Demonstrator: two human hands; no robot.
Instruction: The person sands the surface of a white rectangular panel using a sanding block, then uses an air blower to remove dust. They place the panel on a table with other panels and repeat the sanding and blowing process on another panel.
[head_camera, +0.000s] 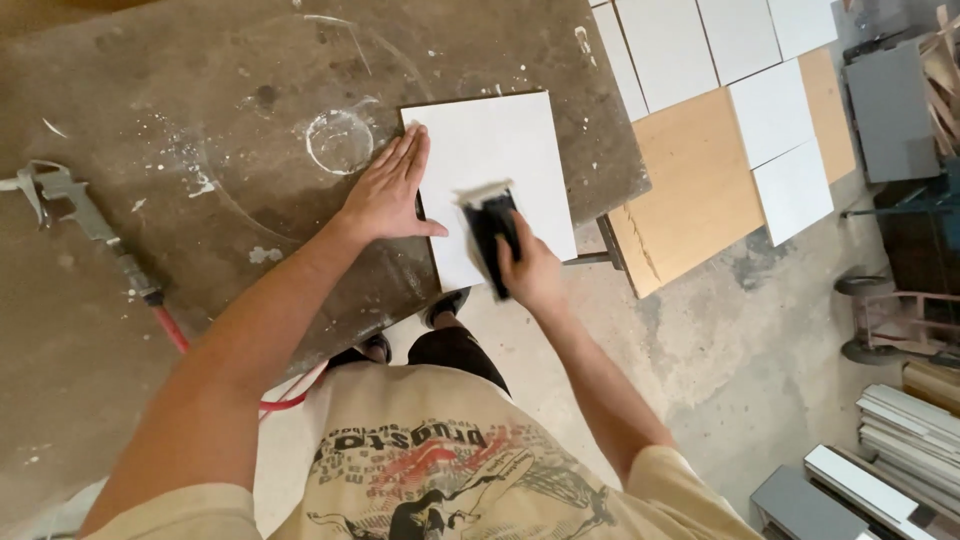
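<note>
A white square panel (500, 150) lies at the near edge of a dusty brown worktable (200, 90). My left hand (392, 190) rests flat on the panel's left edge, fingers together, pressing it down. My right hand (530, 268) grips a black sanding block (492, 228) with pale paper on its face. The block sits on the panel's lower middle and looks blurred from motion.
An air blow gun (70, 200) with a red hose (172, 330) lies on the table's left. A second table (690, 190) at the right carries several white panels (770, 110). Stacked white boards (900, 430) and a cart wheel (865, 285) stand on the concrete floor at right.
</note>
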